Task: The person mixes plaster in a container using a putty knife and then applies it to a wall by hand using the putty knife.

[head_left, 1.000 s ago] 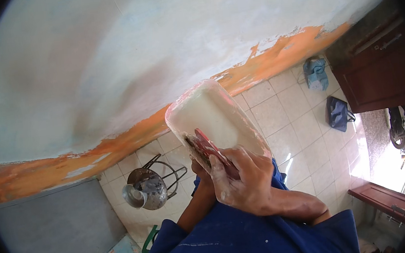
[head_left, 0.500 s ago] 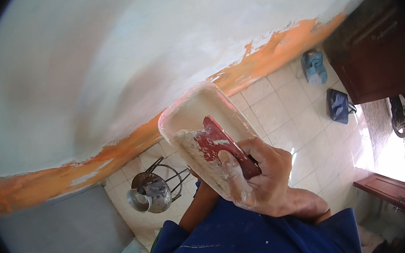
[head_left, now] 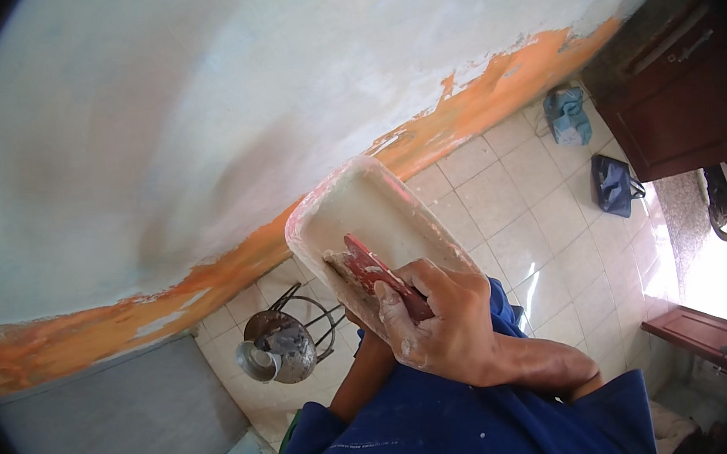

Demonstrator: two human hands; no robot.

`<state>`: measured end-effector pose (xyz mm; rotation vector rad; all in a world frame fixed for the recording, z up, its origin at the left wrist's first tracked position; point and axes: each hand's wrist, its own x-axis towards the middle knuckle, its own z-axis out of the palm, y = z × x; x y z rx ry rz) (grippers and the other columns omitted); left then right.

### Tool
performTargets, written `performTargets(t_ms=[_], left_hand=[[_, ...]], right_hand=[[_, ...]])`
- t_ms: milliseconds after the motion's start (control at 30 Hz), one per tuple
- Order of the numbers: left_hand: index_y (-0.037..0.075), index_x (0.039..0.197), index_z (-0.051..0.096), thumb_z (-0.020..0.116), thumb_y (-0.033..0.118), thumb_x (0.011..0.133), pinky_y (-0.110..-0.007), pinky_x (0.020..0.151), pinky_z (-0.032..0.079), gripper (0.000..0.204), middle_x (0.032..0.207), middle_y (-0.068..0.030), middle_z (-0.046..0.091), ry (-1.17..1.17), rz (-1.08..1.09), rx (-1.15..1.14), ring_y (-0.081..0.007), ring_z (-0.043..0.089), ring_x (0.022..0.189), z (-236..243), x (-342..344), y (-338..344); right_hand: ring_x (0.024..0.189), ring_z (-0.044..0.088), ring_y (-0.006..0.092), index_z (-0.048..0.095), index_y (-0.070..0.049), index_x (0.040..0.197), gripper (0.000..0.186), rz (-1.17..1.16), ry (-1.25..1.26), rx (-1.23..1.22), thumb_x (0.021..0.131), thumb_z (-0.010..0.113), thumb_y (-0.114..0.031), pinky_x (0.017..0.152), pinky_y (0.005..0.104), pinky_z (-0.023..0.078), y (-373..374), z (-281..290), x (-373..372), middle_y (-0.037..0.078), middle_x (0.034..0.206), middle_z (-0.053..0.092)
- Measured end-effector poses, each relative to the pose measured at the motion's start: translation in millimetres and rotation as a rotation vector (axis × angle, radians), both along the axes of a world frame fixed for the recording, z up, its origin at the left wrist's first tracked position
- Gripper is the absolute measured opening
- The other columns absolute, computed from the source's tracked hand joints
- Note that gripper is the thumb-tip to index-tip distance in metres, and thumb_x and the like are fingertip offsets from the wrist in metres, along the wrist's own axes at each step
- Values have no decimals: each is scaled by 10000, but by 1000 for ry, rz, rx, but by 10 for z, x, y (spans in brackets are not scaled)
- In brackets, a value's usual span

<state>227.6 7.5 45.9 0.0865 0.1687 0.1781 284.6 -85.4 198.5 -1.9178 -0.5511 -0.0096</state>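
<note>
Red scraper (head_left: pixel 375 270) is in the tray (head_left: pixel 417 215), tilted, its putty-smeared edge at the tray's L side. R hand (head_left: pixel 450 324) has its fingers clenched round the scraper, white residue on the thumb; that hand also blocks the view of the scraper's lower end + tray's near end. L hand (head_left: pixel 358 322) mostly hidden by tray's L side, so can't tell how its fingers are set. Ahead: pale wall (head_left: pixel 195 112) w/ patchy orange band (head_left: pixel 507 82) along its foot. L of tray, on tiled floor (head_left: pixel 501 205): round stool (head_left: pixel 300 366) w/ a silvery pot (head_left: pixel 257 362) on it, btwn tray & grey panel (head_left: pixel 111 426). Far R: lt-blue bag (head_left: pixel 568 116) nr wall, dk-blue bag (head_left: pixel 612 185) nr brown door (head_left: pixel 676 105). Writing: short line of small print on dk-blue shirt (head_left: pixel 462 428), too blurry to read.
</note>
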Motion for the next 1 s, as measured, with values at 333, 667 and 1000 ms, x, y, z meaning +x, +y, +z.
performTargets(t_ms=[333, 667, 1000], left_hand=[[97, 1395, 380, 433, 487, 925, -466, 991, 452, 614, 1294, -153, 518, 2, -21, -21, -292, 542, 1161, -7, 81, -69], [103, 1400, 377, 431, 500, 923, -467, 994, 448, 623, 1299, -150, 514, 17, -27, -32, -289, 538, 1164, -25, 102, -95], [109, 1404, 373, 429, 512, 921, -468, 997, 445, 632, 1304, -147, 510, 38, -32, -48, -286, 535, 1167, -62, 58, -89]], right_hand=[[505, 605, 302, 597, 22, 854, 161, 10, -258, -46, 720, 686, 37, 448, 332, 465, -226, 74, 164, 154, 640, 582], [532, 601, 275, 594, 44, 825, 153, 27, -484, -233, 697, 674, 71, 459, 333, 477, -247, 117, 292, 156, 654, 586], [504, 603, 282, 610, 47, 843, 166, -44, -221, 46, 696, 687, 52, 456, 317, 474, -153, 153, 99, 148, 642, 593]])
